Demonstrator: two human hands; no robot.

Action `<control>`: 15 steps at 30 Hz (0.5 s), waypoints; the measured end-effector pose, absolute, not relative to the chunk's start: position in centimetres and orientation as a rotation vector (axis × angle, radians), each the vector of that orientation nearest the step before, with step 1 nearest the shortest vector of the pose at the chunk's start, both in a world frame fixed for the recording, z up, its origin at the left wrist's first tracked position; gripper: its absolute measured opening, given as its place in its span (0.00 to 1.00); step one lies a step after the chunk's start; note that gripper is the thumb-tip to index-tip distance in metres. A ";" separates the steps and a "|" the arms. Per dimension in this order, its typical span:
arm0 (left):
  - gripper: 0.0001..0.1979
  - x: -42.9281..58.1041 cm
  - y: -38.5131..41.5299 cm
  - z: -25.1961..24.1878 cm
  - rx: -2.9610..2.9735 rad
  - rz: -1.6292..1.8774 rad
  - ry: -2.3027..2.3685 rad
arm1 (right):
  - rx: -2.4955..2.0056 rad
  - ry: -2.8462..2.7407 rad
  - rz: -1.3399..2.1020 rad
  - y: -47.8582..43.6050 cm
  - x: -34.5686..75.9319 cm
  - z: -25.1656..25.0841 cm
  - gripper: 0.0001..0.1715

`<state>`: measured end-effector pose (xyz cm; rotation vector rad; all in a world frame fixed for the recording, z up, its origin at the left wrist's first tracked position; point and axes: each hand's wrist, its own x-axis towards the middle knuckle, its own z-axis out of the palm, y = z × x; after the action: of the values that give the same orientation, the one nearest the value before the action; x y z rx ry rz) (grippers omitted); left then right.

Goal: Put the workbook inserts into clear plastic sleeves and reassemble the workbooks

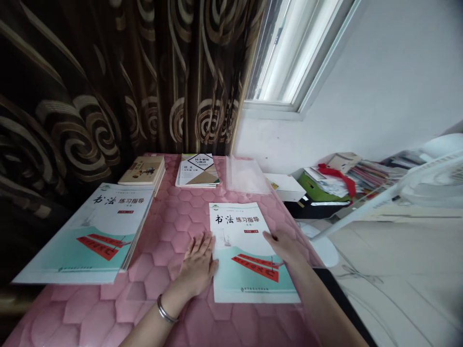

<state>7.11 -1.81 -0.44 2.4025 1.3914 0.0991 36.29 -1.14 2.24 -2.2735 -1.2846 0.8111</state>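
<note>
A white and teal workbook (249, 250) with red strips on its cover lies flat on the pink quilted table cover (170, 231). My left hand (198, 265) lies flat with fingers stretched out, resting on the table against the book's left edge; a metal bracelet (164, 311) is on that wrist. My right hand (285, 246) rests on the book's right edge with its fingers laid on the cover, holding nothing.
A stack of the same workbooks (97, 231) sits at the left. Further back lie a tan book (142, 171), a white and green book (197, 171) and a clear plastic sleeve (246, 176). Dark patterned curtain behind. Cluttered papers and a white fan (434, 178) stand at the right.
</note>
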 end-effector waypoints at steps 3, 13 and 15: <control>0.32 7.1 -1.9 -0.2 2.383 0.090 1.383 | -2.126 -1.228 1.013 -1.3 36.1 3.2 0.19; 0.32 6.3 -1.3 0.2 2.388 0.081 1.254 | -1.903 -0.994 1.124 -4.1 35.8 2.9 0.26; 0.32 6.1 -0.6 0.7 2.398 0.063 1.186 | -1.843 -0.967 1.103 -5.5 35.3 1.9 0.28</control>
<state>6.05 -0.62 0.73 2.3978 1.1860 0.0628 35.33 -5.48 1.92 -1.8435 -0.9670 1.1034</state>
